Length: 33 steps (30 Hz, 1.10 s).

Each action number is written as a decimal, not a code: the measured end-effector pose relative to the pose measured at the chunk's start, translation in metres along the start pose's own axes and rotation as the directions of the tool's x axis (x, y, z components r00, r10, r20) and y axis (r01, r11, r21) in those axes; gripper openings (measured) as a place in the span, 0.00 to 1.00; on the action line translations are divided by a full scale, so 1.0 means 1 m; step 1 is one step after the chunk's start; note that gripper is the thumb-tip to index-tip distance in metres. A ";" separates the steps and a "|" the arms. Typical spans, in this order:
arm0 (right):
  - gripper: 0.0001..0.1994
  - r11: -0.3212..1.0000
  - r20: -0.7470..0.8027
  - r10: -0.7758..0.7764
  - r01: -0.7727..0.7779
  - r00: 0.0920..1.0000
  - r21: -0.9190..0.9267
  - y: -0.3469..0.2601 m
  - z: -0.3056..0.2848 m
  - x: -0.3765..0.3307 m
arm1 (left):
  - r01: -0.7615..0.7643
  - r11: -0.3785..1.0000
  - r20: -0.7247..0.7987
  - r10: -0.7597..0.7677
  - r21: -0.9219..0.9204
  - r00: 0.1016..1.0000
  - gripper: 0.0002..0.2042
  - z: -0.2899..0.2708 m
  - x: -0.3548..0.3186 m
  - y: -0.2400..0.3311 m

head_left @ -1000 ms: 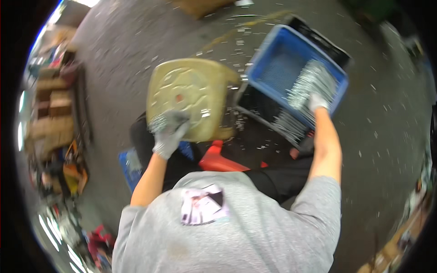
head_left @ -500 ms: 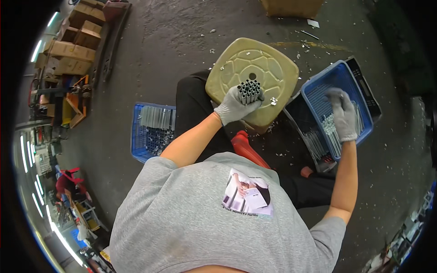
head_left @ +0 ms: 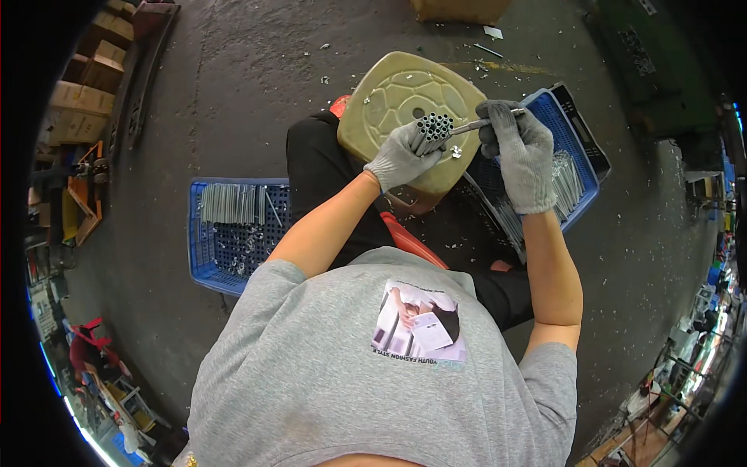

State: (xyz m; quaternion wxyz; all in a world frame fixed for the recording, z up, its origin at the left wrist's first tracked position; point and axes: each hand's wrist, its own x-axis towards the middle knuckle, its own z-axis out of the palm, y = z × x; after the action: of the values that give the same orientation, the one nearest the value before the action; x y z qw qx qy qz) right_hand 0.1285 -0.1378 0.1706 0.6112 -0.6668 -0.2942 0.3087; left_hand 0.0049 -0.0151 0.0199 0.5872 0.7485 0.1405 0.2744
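In my gloved left hand is an upright bundle of thin metal tubes, their open ends facing up, above a yellowish plastic stool. My gloved right hand pinches a slim metal rod, whose near end reaches the bundle's right side; whether it touches is unclear. Behind and below that hand, a blue plastic basket holds more metal tubes, partly hidden by the glove. To my left, another blue basket holds a row of tubes and small metal bits.
A black device with a panel lies beneath the right basket's far side. Metal scraps litter the floor and stool top. A cardboard box stands at the far edge, stacked cartons at far left, and a dark green machine at far right.
My right hand has come from inside the right basket to beside the bundle, now with a rod in its fingers. My left hand still grips the tubes. The whole view has shifted slightly.
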 end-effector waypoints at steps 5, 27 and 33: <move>0.10 0.969 0.082 -0.124 0.138 0.989 -0.204 -0.006 0.005 -0.001 | -0.029 0.998 -0.073 0.024 -0.062 0.997 0.09 0.001 0.000 0.010; 0.07 0.982 -0.056 -0.050 0.039 0.997 -0.186 -0.007 0.011 0.003 | -0.142 0.945 -0.115 0.112 -0.294 0.987 0.11 0.007 0.001 0.000; 0.07 0.840 0.154 -0.306 0.343 0.939 -0.420 -0.009 0.018 0.002 | -0.109 0.966 -0.096 0.089 -0.235 0.991 0.11 0.005 0.000 0.001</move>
State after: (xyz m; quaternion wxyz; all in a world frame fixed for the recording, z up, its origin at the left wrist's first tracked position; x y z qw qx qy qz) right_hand 0.1159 -0.1241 0.1786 0.4750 -0.7152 -0.4894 0.1528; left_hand 0.0075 -0.0192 0.0200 0.6525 0.6658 0.0934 0.3496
